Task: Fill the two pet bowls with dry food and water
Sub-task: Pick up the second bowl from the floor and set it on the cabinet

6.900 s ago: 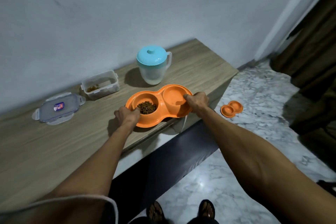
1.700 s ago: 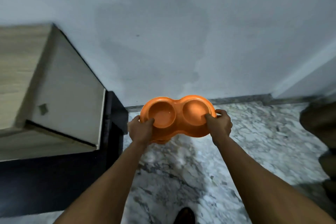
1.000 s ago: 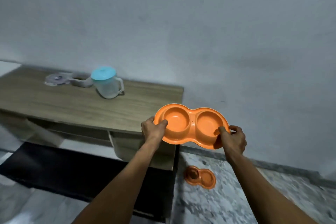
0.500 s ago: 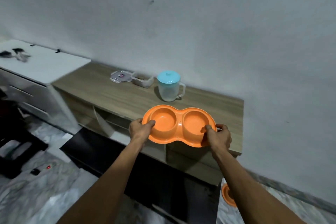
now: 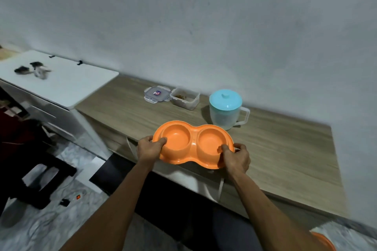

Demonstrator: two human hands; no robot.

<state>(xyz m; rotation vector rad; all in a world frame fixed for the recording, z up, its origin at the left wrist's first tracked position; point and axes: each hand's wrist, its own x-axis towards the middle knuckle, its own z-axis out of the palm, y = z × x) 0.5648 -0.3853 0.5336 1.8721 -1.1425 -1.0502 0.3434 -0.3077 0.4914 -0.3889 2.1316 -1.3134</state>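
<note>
An orange double pet bowl (image 5: 192, 144), both wells bare, is held over the front edge of the wooden counter (image 5: 285, 155). My left hand (image 5: 150, 149) grips its left end and my right hand (image 5: 236, 158) grips its right end. Behind it stands a clear water jug with a light blue lid (image 5: 225, 109). A clear food container (image 5: 184, 98) holding a little dry food sits further left, its lid (image 5: 156, 94) lying beside it. The rim of another orange bowl (image 5: 324, 241) shows on the floor at the bottom right.
A white cabinet (image 5: 61, 83) adjoins the counter on the left, with small dark items on top. A dark stool (image 5: 40, 181) and a power strip (image 5: 71, 199) are on the marble floor at the left. The wall runs close behind the counter.
I have carried the bare orange bowl from the floor up to the counter; since half a second ago it has come lower and closer over the counter's front edge. Both hands keep their grip.
</note>
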